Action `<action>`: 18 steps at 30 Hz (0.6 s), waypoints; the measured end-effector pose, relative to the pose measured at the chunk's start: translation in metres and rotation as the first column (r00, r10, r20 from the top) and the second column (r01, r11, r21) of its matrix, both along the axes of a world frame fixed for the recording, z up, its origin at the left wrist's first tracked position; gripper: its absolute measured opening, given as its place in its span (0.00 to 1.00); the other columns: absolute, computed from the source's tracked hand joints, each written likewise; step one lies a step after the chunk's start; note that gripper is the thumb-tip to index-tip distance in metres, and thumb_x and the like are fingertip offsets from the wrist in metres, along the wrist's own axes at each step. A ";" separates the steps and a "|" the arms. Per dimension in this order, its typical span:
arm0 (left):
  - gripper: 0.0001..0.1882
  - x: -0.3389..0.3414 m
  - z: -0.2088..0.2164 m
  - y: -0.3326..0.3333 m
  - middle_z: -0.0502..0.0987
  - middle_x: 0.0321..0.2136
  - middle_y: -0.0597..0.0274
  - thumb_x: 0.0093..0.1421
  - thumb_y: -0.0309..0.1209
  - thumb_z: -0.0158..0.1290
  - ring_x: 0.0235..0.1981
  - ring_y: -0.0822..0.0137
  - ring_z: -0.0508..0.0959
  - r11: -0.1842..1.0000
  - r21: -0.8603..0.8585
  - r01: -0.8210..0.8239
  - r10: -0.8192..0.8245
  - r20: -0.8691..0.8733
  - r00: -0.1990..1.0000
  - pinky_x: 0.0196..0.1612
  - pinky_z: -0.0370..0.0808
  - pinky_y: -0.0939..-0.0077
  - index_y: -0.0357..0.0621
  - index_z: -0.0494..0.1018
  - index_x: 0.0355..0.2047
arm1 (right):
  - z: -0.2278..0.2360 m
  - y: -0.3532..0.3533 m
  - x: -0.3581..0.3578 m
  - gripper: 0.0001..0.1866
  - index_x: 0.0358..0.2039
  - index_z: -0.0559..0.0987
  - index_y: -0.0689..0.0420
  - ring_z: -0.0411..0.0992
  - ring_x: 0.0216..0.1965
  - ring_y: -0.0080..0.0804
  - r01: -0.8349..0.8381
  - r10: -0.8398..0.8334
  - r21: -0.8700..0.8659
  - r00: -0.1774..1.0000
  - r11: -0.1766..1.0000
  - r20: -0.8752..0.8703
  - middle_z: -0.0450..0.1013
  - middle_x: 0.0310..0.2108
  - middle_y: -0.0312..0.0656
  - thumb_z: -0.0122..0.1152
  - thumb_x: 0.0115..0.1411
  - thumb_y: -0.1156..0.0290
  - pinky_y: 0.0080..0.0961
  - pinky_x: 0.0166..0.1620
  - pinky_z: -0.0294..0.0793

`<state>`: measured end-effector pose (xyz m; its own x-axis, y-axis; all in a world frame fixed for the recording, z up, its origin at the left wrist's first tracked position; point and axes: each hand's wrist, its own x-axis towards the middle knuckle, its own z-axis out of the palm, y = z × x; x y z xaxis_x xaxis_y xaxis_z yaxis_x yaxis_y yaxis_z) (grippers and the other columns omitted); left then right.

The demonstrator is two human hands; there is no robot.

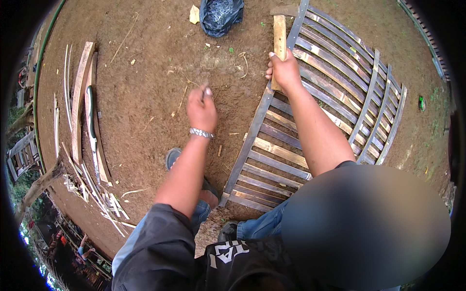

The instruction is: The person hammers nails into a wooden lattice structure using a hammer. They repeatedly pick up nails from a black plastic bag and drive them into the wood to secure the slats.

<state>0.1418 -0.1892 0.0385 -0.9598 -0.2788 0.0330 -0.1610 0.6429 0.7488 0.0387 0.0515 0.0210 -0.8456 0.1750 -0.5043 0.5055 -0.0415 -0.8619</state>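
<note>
My right hand (285, 72) is closed round the wooden handle of a hammer (280, 36), whose head points away from me at the top of the view. The hammer is over the edge of a slatted bamboo panel (238, 167), made of many strips fixed across longer rails. To the left, above bare soil, my left hand (201, 112) is raised with its fingers pinched together. A small dark thing seems to be between the fingertips, too blurred to name. A bracelet (200, 132) circles that wrist.
A black plastic bag (222, 19) holding what look like nails lies at the far middle. On the left are wooden planks (81, 102), a handsaw (91, 121) and thin offcuts (114, 206). A tree branch (41, 186) and another person (84, 250) are beyond.
</note>
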 end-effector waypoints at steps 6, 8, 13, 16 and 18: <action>0.13 -0.128 0.000 -0.002 0.82 0.41 0.52 0.65 0.33 0.57 0.40 0.58 0.82 0.994 -0.108 0.033 -0.057 -0.228 0.972 0.47 0.77 0.67 0.42 0.82 0.47 | -0.008 0.000 0.001 0.14 0.49 0.66 0.59 0.72 0.21 0.27 0.042 -0.042 -0.044 0.999 0.998 -0.009 0.70 0.28 0.40 0.57 0.69 0.69 0.28 0.25 0.79; 0.13 -0.164 -0.004 0.002 0.83 0.42 0.51 0.64 0.33 0.58 0.41 0.56 0.83 0.984 -0.140 0.108 -0.141 -0.251 0.958 0.47 0.78 0.66 0.43 0.82 0.46 | -0.013 0.000 0.000 0.14 0.50 0.66 0.60 0.73 0.20 0.27 0.055 -0.055 -0.053 0.998 0.997 -0.015 0.70 0.27 0.40 0.58 0.69 0.70 0.28 0.23 0.79; 0.12 -0.234 -0.016 0.011 0.83 0.43 0.48 0.60 0.33 0.60 0.46 0.49 0.82 0.948 -0.264 0.180 -0.238 -0.207 0.949 0.52 0.77 0.64 0.47 0.84 0.43 | -0.018 0.002 -0.002 0.15 0.51 0.66 0.61 0.73 0.17 0.27 0.080 -0.083 -0.100 0.996 0.992 -0.018 0.70 0.25 0.41 0.59 0.68 0.72 0.28 0.19 0.78; 0.13 -0.265 -0.021 0.011 0.83 0.45 0.49 0.61 0.36 0.58 0.48 0.49 0.81 0.897 -0.369 0.244 -0.281 -0.050 0.958 0.54 0.77 0.61 0.49 0.84 0.45 | -0.017 -0.002 -0.001 0.14 0.49 0.66 0.61 0.73 0.17 0.27 0.086 -0.088 -0.095 0.996 0.992 -0.018 0.70 0.25 0.41 0.59 0.68 0.72 0.28 0.19 0.78; 0.14 -0.279 -0.024 0.011 0.82 0.46 0.51 0.61 0.38 0.57 0.49 0.49 0.81 0.825 -0.479 0.300 -0.332 0.019 0.943 0.55 0.77 0.59 0.51 0.84 0.45 | -0.017 -0.002 -0.003 0.15 0.50 0.66 0.60 0.73 0.17 0.27 0.091 -0.094 -0.119 0.995 0.989 -0.018 0.70 0.25 0.40 0.59 0.68 0.72 0.28 0.19 0.78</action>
